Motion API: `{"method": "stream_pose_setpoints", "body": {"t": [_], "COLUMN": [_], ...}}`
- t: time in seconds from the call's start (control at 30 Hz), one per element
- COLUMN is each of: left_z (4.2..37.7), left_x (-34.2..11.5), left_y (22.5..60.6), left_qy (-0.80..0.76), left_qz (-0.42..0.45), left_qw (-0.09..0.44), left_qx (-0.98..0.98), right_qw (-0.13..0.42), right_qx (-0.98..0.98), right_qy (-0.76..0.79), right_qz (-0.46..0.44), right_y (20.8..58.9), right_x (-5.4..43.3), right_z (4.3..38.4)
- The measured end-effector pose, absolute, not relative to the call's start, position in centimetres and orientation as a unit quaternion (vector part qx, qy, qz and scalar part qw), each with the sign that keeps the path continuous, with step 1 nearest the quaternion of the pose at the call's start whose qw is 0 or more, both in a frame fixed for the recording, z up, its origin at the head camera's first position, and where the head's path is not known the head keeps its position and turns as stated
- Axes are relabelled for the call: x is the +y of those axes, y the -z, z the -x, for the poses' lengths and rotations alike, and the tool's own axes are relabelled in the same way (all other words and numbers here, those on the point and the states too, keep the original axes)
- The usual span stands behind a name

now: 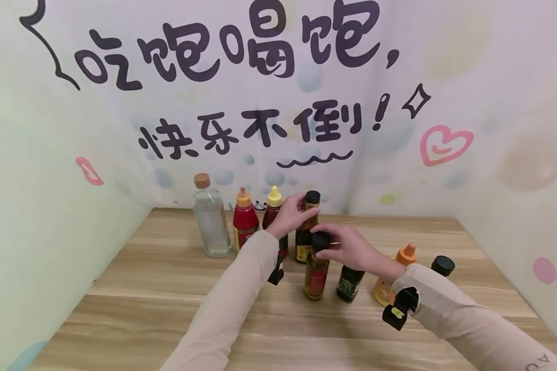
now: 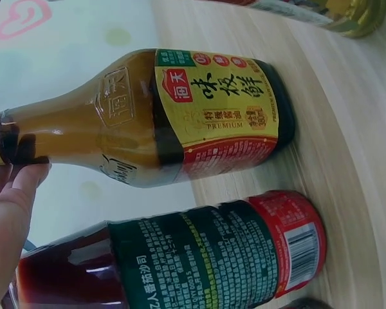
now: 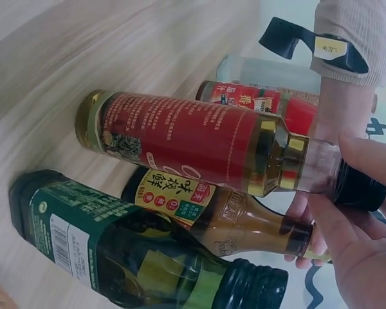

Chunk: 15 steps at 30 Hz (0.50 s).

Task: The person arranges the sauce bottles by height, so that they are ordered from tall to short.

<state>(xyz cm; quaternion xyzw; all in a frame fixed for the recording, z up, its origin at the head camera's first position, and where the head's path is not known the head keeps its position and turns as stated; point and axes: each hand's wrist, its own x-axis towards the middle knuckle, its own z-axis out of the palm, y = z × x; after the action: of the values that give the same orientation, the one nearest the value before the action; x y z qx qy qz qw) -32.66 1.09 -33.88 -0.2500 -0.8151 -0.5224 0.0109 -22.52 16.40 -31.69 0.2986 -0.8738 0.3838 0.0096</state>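
My left hand [image 1: 291, 214] holds a soy sauce bottle [image 1: 302, 251] by its neck, just below the black cap. In the left wrist view the yellow and red label of this soy sauce bottle [image 2: 219, 116] faces the camera. Nearer to me, my right hand [image 1: 353, 250] pinches a slim glass bottle [image 1: 316, 278] near its black cap, between thumb and fingers. The right wrist view shows its red label and yellowish liquid. Both bottles are upright; whether their bases touch the table cannot be told. A dark green bottle [image 3: 141, 244] stands beside the slim one.
Left of the soy sauce bottle stand a ketchup bottle with a yellow cap [image 1: 274, 197], a red bottle with an orange cap [image 1: 245, 214] and a clear bottle [image 1: 212, 226]. Behind my right wrist are an orange-capped bottle [image 1: 406, 254] and a black-capped container [image 1: 443, 265]. A printed cloth [image 1: 260, 93] hangs behind.
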Motion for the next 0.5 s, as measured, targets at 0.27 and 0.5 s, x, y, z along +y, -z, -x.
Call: {"method": "stream_pose_setpoints", "body": {"t": [0.27,0.5], "left_z": [32.6,33.1], "left_x": [1.4,1.2], "left_y": [33.9,34.1], "left_qy": [0.511,0.517], "left_qz": [0.258,0.245], "left_qw": [0.008,-0.002], "left_qx": [-0.82,-0.82], "right_qw": [0.012,0.024], "right_qx": [-0.88,-0.887], "right_qy": [-0.377,-0.363], "right_qz": [-0.288,-0.285], "right_y": [30.3,28.4], "right_x": [16.9,17.8], "right_z": [22.7,23.5]}}
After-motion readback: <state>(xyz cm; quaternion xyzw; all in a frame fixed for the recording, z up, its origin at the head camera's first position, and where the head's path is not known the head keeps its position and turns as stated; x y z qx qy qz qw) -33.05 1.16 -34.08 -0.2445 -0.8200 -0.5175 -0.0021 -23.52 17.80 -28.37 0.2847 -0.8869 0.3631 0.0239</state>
